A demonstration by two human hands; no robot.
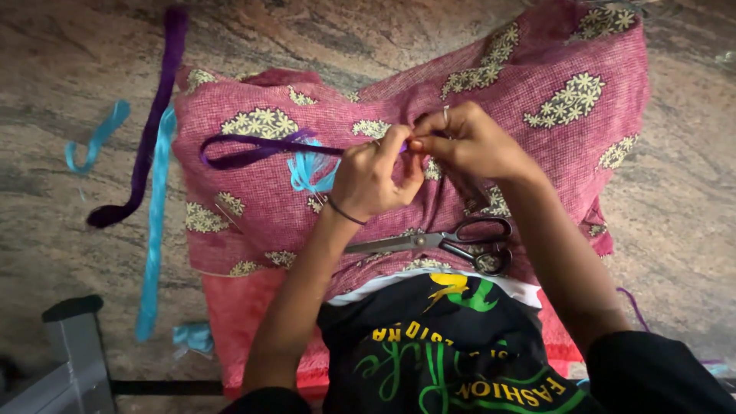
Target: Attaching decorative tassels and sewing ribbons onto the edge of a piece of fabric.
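My left hand (373,176) and my right hand (466,142) meet over a pink checked cloth (253,207) with cream flower patches, spread across my lap. Both pinch the end of a purple strand (253,151) that loops out to the left over the cloth. A tuft of light blue fibres (310,172) lies just left of my left hand. Scissors (448,241) with black handles rest shut on the cloth below my hands. A black printed bag (445,345) sits near my body.
On the stone floor (61,222) to the left lie a long purple strip (149,130), a long light blue strip (156,230) and a short blue piece (96,138). A grey metal frame (73,345) stands at the lower left. A red cloth (245,322) lies beneath the pink one.
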